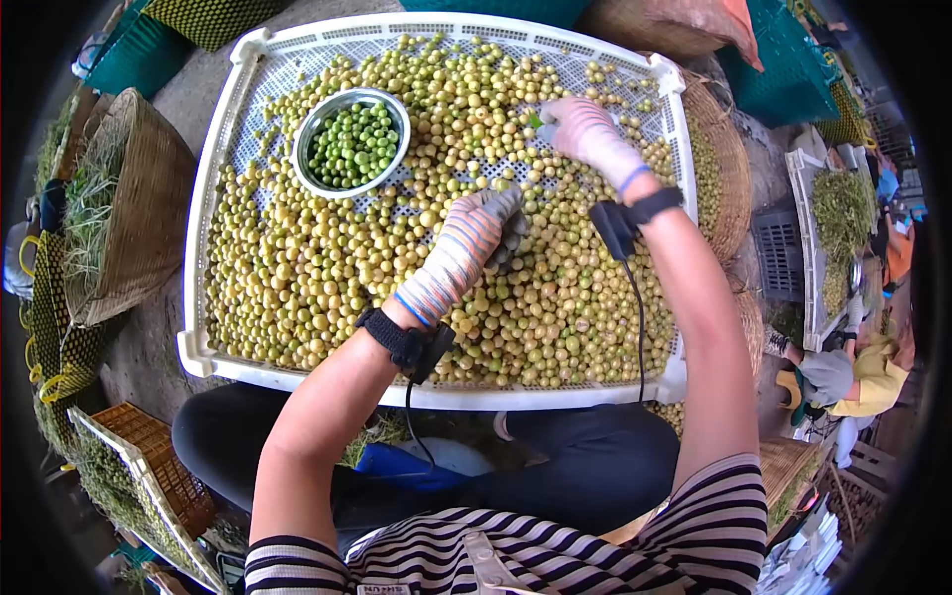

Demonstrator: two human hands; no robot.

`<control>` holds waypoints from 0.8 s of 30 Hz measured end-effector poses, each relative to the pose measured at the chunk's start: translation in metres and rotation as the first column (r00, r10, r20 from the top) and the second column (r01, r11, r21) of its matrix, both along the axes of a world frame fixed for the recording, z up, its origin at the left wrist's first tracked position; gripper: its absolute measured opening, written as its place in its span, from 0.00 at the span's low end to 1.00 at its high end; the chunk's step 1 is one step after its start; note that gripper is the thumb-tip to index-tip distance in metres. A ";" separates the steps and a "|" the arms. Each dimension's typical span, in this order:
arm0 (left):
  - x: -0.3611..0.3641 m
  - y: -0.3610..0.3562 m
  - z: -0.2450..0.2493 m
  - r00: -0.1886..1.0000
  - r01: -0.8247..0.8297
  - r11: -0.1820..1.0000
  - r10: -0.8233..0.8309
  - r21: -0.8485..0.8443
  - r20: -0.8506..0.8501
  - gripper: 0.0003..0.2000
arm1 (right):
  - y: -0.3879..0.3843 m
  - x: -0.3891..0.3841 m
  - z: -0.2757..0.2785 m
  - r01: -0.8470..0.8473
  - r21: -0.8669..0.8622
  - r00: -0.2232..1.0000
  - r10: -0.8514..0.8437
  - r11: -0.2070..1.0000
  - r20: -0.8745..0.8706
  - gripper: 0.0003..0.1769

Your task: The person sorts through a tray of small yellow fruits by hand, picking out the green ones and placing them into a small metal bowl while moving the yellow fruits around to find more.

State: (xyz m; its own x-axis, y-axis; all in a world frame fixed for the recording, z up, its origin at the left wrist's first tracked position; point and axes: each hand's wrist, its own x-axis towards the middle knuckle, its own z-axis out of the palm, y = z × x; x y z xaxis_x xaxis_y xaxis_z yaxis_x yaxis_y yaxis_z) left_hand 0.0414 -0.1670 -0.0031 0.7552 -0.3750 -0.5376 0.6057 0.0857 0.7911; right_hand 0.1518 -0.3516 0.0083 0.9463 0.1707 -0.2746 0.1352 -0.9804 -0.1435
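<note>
A white perforated tray [202,288] in front of me holds a broad layer of small round yellow-green fruits [297,263]. My left hand [466,238], in a striped glove with grey fingertips, rests low over the fruits near the middle. Its fingers curl inward, and what they may hold is hidden. Farther right and back is my right hand [587,137], also gloved, its fingers pinched together above the fruits. A small green bit shows at those fingertips, too small to name. Left of both hands, a metal bowl [301,159] of greener fruits [352,144] sits on the tray.
Wicker baskets [134,203] stand left and right of the tray. Teal bins [769,74] are at the back. A dark crate [778,255] and another white tray [808,238] are on the right, near another person [868,372]. Cables hang from my wrist straps.
</note>
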 end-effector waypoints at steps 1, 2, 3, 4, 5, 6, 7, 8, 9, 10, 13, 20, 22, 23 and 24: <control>0.002 0.001 -0.003 0.999 -0.008 1.000 0.008 0.013 0.038 0.17 | -0.023 0.003 -0.040 -0.082 0.469 0.994 0.039 0.879 0.102 0.12; 0.003 0.000 -0.006 0.999 -0.012 1.000 0.012 0.012 0.030 0.17 | -0.014 -0.017 -0.013 0.104 0.652 0.975 0.051 0.751 -0.215 0.16; 0.003 -0.002 -0.008 0.998 -0.038 0.999 0.037 0.019 0.051 0.16 | -0.006 -0.034 0.008 0.192 0.660 0.936 0.067 0.726 -0.346 0.16; 0.004 -0.005 -0.011 0.995 -0.062 0.998 0.060 0.024 0.075 0.16 | 0.000 -0.048 0.020 0.280 0.656 0.880 0.085 0.701 -0.467 0.16; 0.005 -0.007 -0.015 0.994 -0.020 0.997 0.012 0.072 0.106 0.15 | 0.004 -0.057 0.023 0.289 0.661 0.877 0.087 0.692 -0.473 0.17; 0.003 -0.010 -0.019 0.994 -0.016 0.998 0.009 0.067 0.106 0.15 | 0.008 -0.065 0.025 0.296 0.667 0.874 0.087 0.684 -0.478 0.17; 0.002 -0.014 -0.018 0.992 -0.008 0.994 -0.006 0.111 0.124 0.15 | 0.009 -0.074 0.017 0.226 0.741 0.924 0.102 0.632 -0.369 0.16; 0.000 -0.016 -0.017 0.990 -0.005 0.988 -0.017 0.157 0.141 0.16 | 0.007 -0.075 0.015 0.226 0.740 0.924 0.102 0.633 -0.369 0.16; -0.002 -0.013 -0.016 0.986 0.087 0.976 -0.112 0.198 0.121 0.17 | 0.004 -0.074 0.013 0.246 0.733 0.915 0.097 0.634 -0.391 0.15; -0.004 -0.013 -0.017 0.950 0.157 0.931 -0.233 0.329 0.208 0.18 | 0.006 -0.075 0.015 0.267 0.728 0.906 0.094 0.632 -0.413 0.15; -0.014 -0.012 -0.020 0.872 0.171 0.886 -0.340 0.432 0.351 0.19 | 0.008 -0.081 0.021 0.252 0.705 0.901 0.105 0.663 -0.421 0.12; -0.013 -0.012 -0.022 0.836 0.162 0.871 -0.372 0.464 0.405 0.18 | 0.005 -0.089 0.005 0.077 0.758 0.962 0.151 0.647 -0.226 0.13; -0.018 -0.012 -0.022 0.825 0.158 0.878 -0.369 0.452 0.428 0.18 | 0.001 -0.084 -0.006 -0.058 0.703 0.975 0.191 0.709 -0.113 0.11; -0.020 -0.011 -0.019 0.796 0.169 0.874 -0.394 0.456 0.460 0.18 | 0.001 -0.086 -0.005 -0.131 0.648 0.977 0.210 0.751 -0.045 0.10; -0.021 -0.010 -0.017 0.766 0.181 0.870 -0.418 0.459 0.489 0.17 | 0.000 -0.085 -0.005 -0.131 0.648 0.977 0.208 0.751 -0.044 0.10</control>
